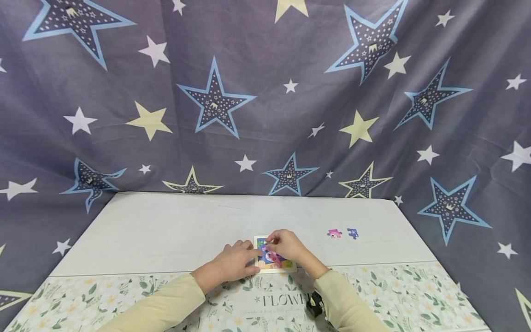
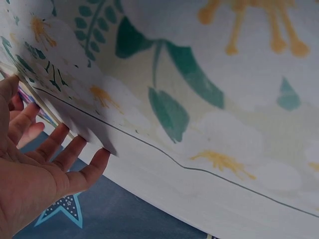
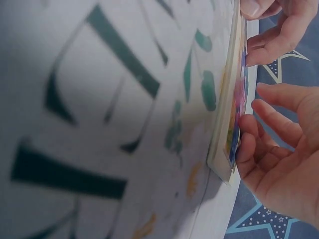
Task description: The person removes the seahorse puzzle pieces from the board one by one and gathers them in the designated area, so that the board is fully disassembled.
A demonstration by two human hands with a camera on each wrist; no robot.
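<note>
A small framed jigsaw puzzle (image 1: 275, 266) with a pink figure on a blue ground lies flat on the table in front of me. My left hand (image 1: 236, 262) steadies its left side, fingers spread. In the left wrist view, fingertips (image 2: 82, 141) touch the frame's edge and the cloth beside it. Over the puzzle's upper part is my right hand (image 1: 288, 245), its thumb and index finger pinching a small puzzle piece, mostly covered by the fingers. In the right wrist view, the other fingers (image 3: 247, 144) curl against the puzzle's face.
To the right on the white cloth lie a pink puzzle piece (image 1: 334, 234) and a blue puzzle piece (image 1: 352, 233), side by side. A floral cloth (image 1: 398, 290) with lettering covers the near table. Behind hangs a dark star-printed curtain (image 1: 265, 115). A black device (image 1: 314, 304) sits at my right wrist.
</note>
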